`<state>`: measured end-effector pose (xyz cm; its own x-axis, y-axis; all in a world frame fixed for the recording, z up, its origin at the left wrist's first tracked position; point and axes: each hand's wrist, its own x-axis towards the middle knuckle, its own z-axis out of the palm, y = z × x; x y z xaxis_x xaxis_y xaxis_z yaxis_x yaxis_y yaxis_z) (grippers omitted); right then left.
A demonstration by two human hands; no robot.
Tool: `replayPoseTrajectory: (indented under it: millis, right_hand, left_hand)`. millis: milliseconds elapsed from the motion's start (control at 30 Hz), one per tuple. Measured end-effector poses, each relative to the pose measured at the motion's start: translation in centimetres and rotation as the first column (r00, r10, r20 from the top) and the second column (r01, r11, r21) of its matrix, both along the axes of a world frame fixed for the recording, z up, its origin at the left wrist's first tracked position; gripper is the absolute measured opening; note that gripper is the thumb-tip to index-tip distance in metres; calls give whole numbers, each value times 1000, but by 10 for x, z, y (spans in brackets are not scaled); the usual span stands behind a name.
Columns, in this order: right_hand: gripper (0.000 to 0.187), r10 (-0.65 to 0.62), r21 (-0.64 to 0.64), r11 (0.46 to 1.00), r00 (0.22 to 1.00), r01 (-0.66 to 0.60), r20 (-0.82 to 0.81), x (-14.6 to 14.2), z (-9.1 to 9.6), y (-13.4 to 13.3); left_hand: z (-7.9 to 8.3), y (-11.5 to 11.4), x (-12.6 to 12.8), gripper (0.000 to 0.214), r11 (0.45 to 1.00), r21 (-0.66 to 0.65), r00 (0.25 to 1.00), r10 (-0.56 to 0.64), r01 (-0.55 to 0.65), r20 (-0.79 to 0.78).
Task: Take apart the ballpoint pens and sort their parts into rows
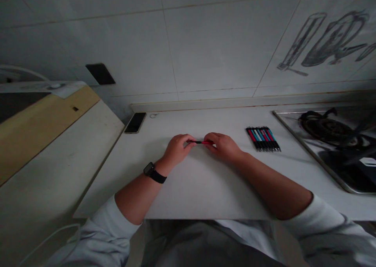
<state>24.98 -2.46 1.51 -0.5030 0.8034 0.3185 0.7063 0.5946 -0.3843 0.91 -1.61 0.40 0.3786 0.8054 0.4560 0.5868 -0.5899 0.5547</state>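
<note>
Between my two hands a red and black pen (pixel 199 142) lies level, just over the white countertop (pixel 202 188). My left hand (pixel 178 147) pinches its black end between thumb and fingers. At the red end, my right hand (pixel 221 145) has its fingers closed round the barrel, hiding part of it. Off to the right, a row of several pens (pixel 263 138) in red, blue, white and black lies side by side on the counter, apart from my hands.
A phone (pixel 135 123) lies at the back left, with a small ring-like item (pixel 154 115) beside it. The gas stove (pixel 315 151) borders the counter on the right. A pale cabinet or appliance (pixel 67 141) stands on the left, and a tiled wall (pixel 211 51) closes the back.
</note>
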Motion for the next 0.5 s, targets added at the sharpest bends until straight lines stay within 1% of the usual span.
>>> replayPoseTrajectory:
  millis: [167, 267, 367, 500]
  right_hand:
    - [25, 38, 9, 999, 999, -38, 18, 0, 1, 0]
    - [18, 7, 9, 1000, 1000, -7, 11, 1, -1, 0]
    - [16, -7, 17, 1000, 1000, 7, 10, 1, -3, 1]
    - [27, 26, 13, 1000, 999, -27, 38, 1, -2, 1]
  left_hand:
    - [1, 0, 0, 7, 1000, 7, 1000, -5, 5, 8]
    - [2, 0, 0, 7, 1000, 13, 1000, -6, 6, 15]
    - [1, 0, 0, 7, 1000, 19, 1000, -12, 12, 16]
    - [0, 0, 0, 8, 999, 30, 1000, -14, 13, 15]
